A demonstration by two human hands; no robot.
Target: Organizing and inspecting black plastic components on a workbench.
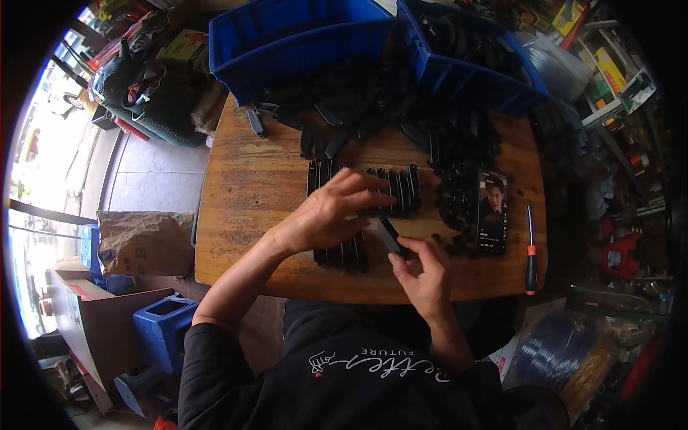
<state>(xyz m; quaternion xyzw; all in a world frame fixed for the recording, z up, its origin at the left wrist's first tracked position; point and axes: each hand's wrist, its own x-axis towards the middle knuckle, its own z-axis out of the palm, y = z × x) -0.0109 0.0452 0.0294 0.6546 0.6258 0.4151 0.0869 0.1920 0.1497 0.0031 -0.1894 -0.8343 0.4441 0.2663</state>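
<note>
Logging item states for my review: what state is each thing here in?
Left grip: fingers spread, contact unclear
Right grip: closed on black strip
Lined-up black strips: side by side, partly hidden
Smartphone: screen lit
Screwdriver: lying, shaft pointing away
Right blue bin: open-topped, holding black pieces
Left blue bin: open-topped
Paper bag: crumpled
</note>
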